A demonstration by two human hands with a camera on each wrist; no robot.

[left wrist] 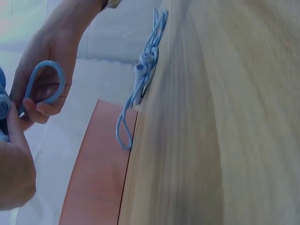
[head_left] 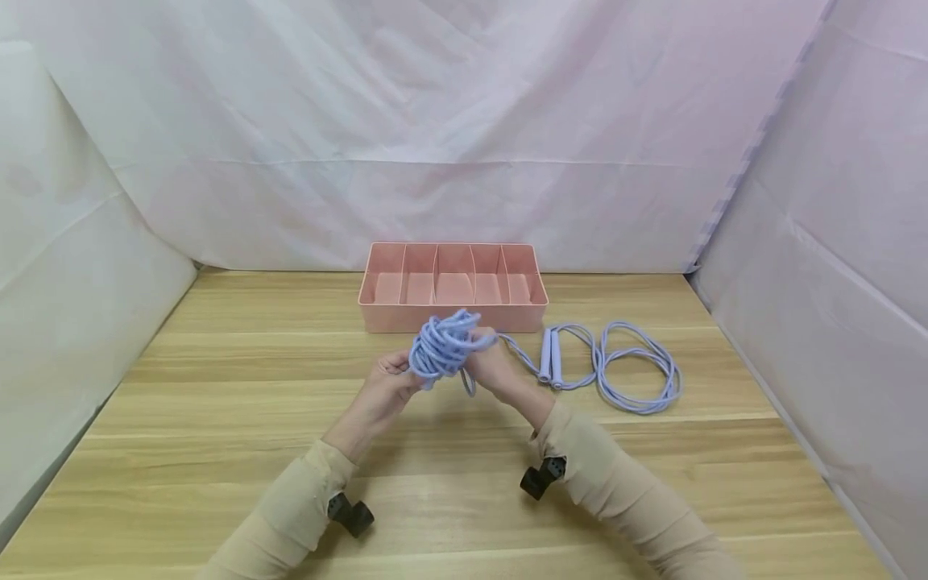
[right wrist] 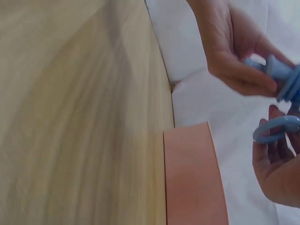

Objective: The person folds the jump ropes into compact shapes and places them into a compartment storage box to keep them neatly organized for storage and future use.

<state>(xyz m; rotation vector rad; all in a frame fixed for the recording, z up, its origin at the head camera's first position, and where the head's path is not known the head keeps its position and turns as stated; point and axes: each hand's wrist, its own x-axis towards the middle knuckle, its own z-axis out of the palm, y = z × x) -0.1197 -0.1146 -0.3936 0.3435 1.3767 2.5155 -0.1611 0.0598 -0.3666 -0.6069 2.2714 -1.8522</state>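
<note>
A light blue jump rope, wound into a thick bundle, is held up in the air between both hands, in front of a pink box. My left hand pinches the handle end at the bundle's left side; the right wrist view shows a pale handle by that hand's fingers. My right hand grips the rope on the other side. From its fingers stands a small loop, seen in the left wrist view. The bundle hides part of the right fingers.
A pink box with several compartments stands at the back of the wooden table, near the white cloth wall. Right of it lies a second blue jump rope, loosely coiled, its two handles side by side.
</note>
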